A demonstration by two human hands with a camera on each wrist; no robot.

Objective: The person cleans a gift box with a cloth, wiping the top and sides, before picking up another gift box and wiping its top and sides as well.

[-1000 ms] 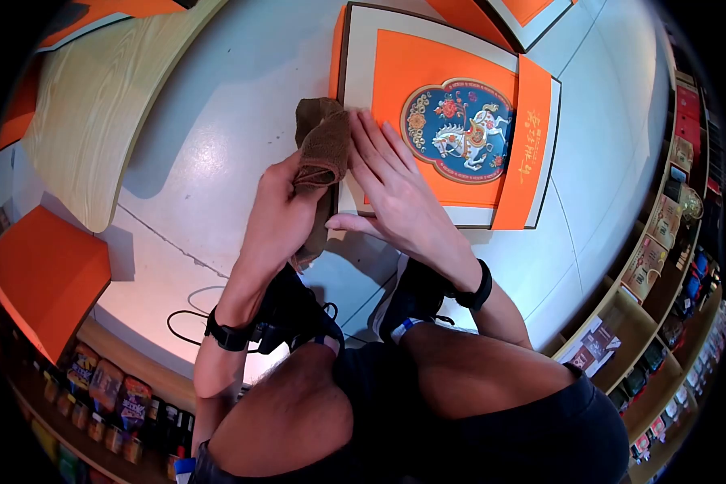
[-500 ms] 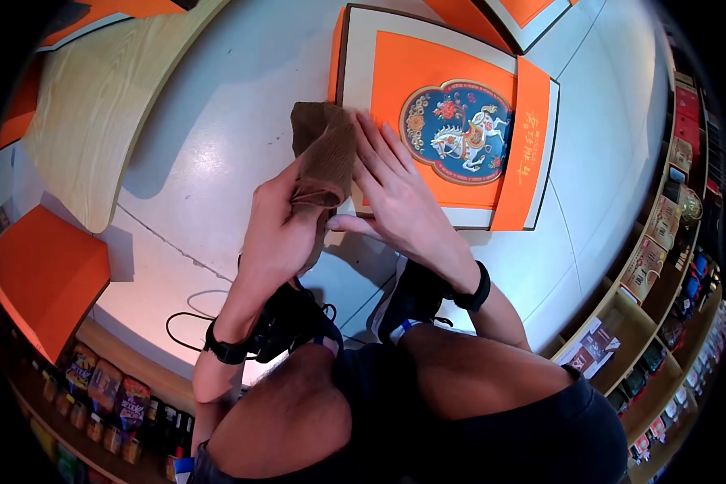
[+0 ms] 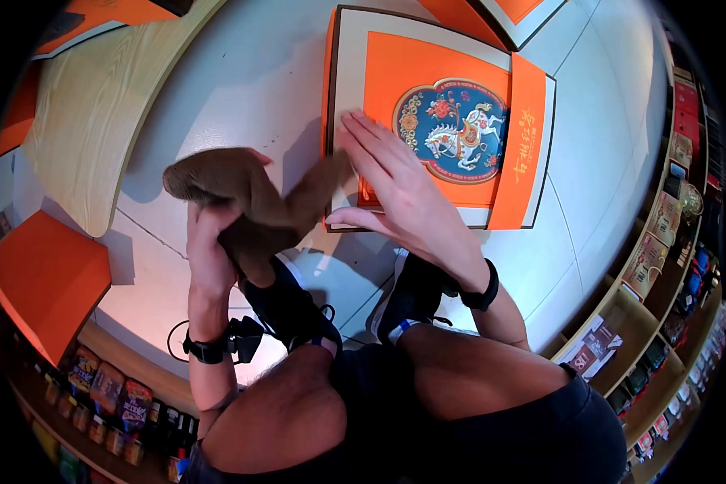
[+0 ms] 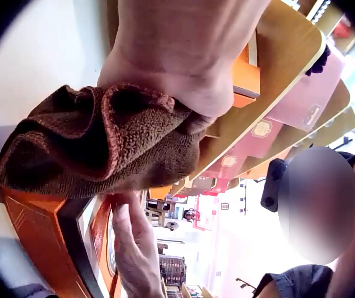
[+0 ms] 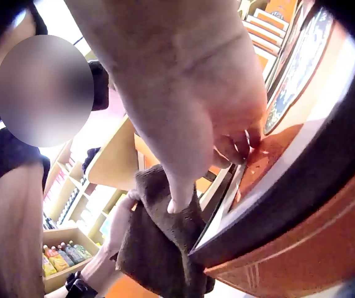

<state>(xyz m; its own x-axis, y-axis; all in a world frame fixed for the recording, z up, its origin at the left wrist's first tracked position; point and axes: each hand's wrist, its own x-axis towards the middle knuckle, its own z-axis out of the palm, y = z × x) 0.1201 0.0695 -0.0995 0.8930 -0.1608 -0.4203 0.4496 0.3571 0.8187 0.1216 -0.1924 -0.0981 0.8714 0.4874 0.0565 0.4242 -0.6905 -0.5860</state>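
A brown cloth [image 3: 246, 189] hangs folded from my left hand [image 3: 210, 250], which grips it over the floor to the left of a large orange box [image 3: 379, 68]. One end of the cloth trails to the box's left edge, near my right fingertips. The left wrist view shows the cloth's thick, looped folds [image 4: 146, 149] bunched under the hand. My right hand [image 3: 407, 189] lies with straight fingers on the box lid, beside its blue panel with a white horse [image 3: 460, 133]. In the right wrist view, its fingertips touch the orange lid and its thumb overlaps the cloth [image 5: 159, 242].
A second orange box [image 3: 532, 24] sits at the top, beyond the first. To the left are a wooden board [image 3: 97, 105] and an orange block [image 3: 48, 278]. Shelves of goods [image 3: 637, 323] line the right side, with packets [image 3: 109, 383] at lower left. A black cable lies by my left shoe.
My left hand has drawn the cloth left, away from the box's edge, and the cloth has unfolded between my hands. My right hand stays on the lid.
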